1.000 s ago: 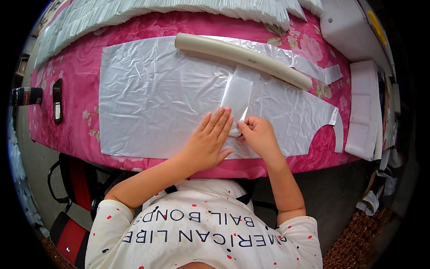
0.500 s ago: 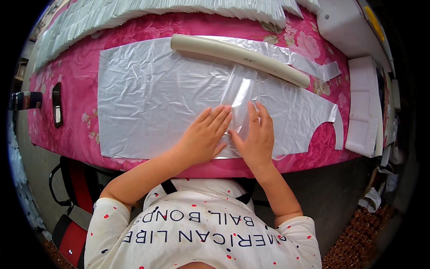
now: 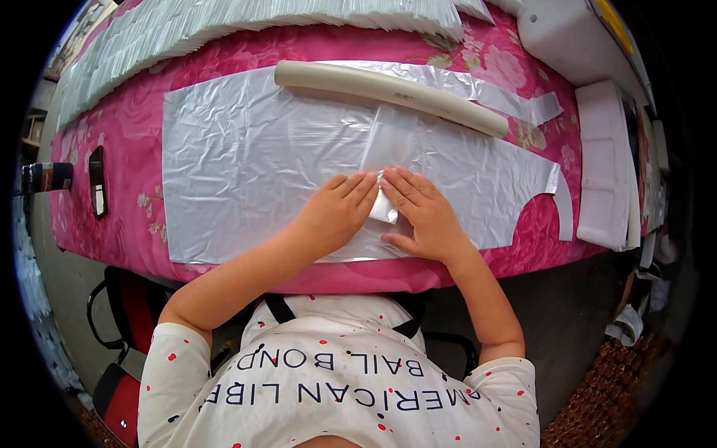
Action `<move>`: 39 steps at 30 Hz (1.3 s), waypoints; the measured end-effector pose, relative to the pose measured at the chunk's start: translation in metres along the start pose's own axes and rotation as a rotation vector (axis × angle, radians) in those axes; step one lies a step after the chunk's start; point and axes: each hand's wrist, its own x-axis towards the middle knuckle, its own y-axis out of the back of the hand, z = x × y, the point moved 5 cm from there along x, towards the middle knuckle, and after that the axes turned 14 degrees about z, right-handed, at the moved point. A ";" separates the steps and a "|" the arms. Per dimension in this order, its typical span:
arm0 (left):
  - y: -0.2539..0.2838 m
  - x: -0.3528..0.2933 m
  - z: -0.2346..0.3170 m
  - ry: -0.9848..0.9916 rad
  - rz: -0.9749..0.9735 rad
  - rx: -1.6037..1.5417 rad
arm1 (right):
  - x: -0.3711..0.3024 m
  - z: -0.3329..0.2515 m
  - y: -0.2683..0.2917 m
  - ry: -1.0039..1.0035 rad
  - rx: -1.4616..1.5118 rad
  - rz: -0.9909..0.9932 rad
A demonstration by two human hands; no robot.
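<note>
A narrow folded strip of clear plastic film [image 3: 386, 140] lies on a large silvery-white plastic sheet [image 3: 224, 164], cut with a curved notch at its right end. My left hand [image 3: 337, 211] rests flat on the strip's left side, fingers stretched out together. From the right, my right hand [image 3: 426, 214] lies over the strip with fingers extended and thumb apart. Both sets of fingertips nearly meet on it. The strip's shiny near end shows between my palms, while the part under my fingers is hidden.
A long cream tube [image 3: 392, 93] lies across the sheet's far side. Stacks of folded white plastic [image 3: 261, 26] line the table's far edge. A phone [image 3: 97, 183] and a dark cylindrical container [image 3: 51, 178] are at left. A white foam box [image 3: 603, 164] stands at right on the pink floral tablecloth [image 3: 358, 281].
My right hand has turned inward and come down flat beside my left fingertips. The strip's near end, earlier reaching toward the sheet's near edge, now lies farther up, folded shorter.
</note>
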 end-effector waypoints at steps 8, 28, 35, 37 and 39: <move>0.026 -0.024 0.021 0.023 -0.056 -0.311 | -0.020 -0.011 0.002 0.079 0.159 0.198; 0.016 0.008 -0.029 0.864 0.020 -0.479 | 0.012 0.035 -0.015 -0.965 0.260 -0.028; -0.007 0.015 0.010 0.295 0.009 -0.127 | 0.011 0.046 -0.022 -1.012 0.321 -0.093; -0.015 0.015 0.010 0.352 -0.053 -0.098 | 0.013 0.042 -0.019 -1.075 0.339 -0.084; -0.022 0.015 0.008 0.380 -0.080 -0.090 | 0.013 0.039 -0.017 -1.106 0.340 -0.083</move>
